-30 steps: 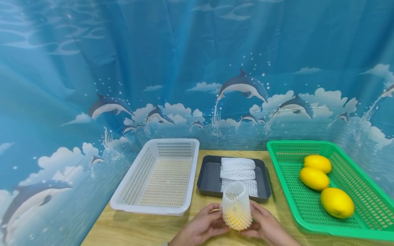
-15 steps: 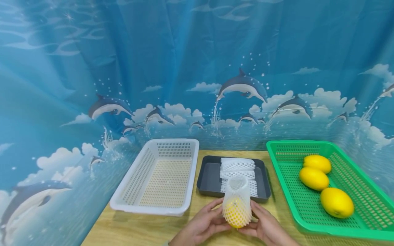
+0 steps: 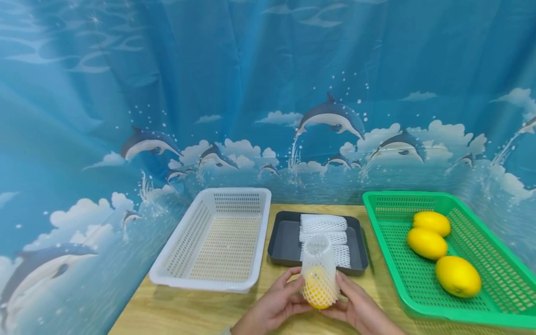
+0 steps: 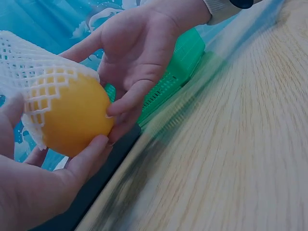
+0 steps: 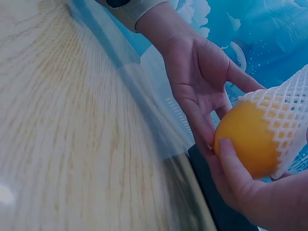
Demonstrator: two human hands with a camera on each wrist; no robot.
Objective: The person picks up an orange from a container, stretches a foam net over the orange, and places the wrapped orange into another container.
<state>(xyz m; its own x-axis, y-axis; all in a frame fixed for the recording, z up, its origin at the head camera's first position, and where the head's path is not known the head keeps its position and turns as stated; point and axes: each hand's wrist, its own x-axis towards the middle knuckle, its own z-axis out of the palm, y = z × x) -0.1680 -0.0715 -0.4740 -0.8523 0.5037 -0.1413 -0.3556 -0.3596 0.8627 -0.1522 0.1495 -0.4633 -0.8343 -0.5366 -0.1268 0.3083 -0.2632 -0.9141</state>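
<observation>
The yellow oval fruit [image 4: 79,115] is held between two bare hands, near the bottom middle of the head view, and it appears to be lifted above the table. A white tube-shaped foam net sleeve [image 3: 318,258] covers its upper part. The long axis of the fruit and sleeve goes along the 12–6 line: the sleeve's empty mouth is at 12 o'clock, the fruit's bare end at 6. How much this axis leans, I cannot tell exactly.

The left hand [image 3: 276,300] grips the fruit and sleeve from 8 o'clock, the right hand [image 3: 358,302] from 4 o'clock; fingers of both are bent round the fruit and touch its bare end – neither hand is clearly nearer.

From the fruit, a dark grey shallow rectangular tray [image 3: 284,232] lies at 12 o'clock, just beyond the hands, with more white foam net sleeves [image 3: 323,224] across its right part. A white perforated plastic basket [image 3: 226,246] stands at 10 o'clock. A green perforated plastic basket [image 3: 469,315] is at 2 to 3 o'clock – three more yellow oval fruits [image 3: 458,276] rest inside.

The surface is a light wood-grain table [image 3: 184,311], and behind it hangs a blue curtain with dolphins and clouds [image 3: 234,70].
</observation>
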